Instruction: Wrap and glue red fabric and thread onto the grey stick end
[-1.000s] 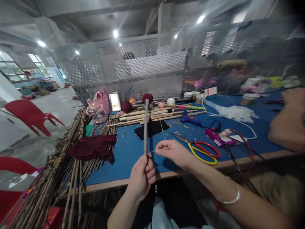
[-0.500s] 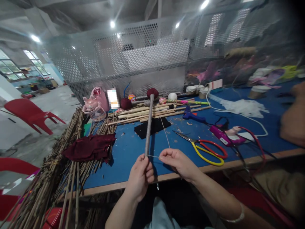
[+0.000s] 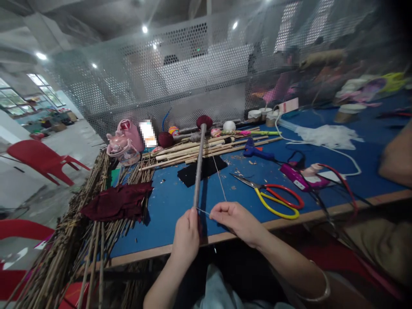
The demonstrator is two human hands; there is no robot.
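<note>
My left hand (image 3: 186, 236) is closed around the near end of a grey stick (image 3: 200, 165). At the stick's far end sits a dark red ball-shaped head (image 3: 204, 122). Between finger and thumb, my right hand (image 3: 236, 221) pinches a thin pale string (image 3: 219, 178). One stretch of it runs taut to the stick just above my left thumb; another leads away toward the back of the table. Under the stick lies a black cloth (image 3: 212, 168). To the right of my right hand are scissors (image 3: 273, 199) with one red and one yellow handle.
Bundled twigs (image 3: 69, 231) and a dark red cloth (image 3: 117, 201) lie at the left of the blue table (image 3: 154, 234). Pale sticks (image 3: 180, 151) lie at the back. A blue glue gun (image 3: 255, 150), a purple device (image 3: 298, 177) and another person's arm (image 3: 397, 154) are on the right.
My left hand has turned on the stick, its fingers now curled out of sight. My right hand's pinch has come slightly nearer the stick. The whole view has shifted a little.
</note>
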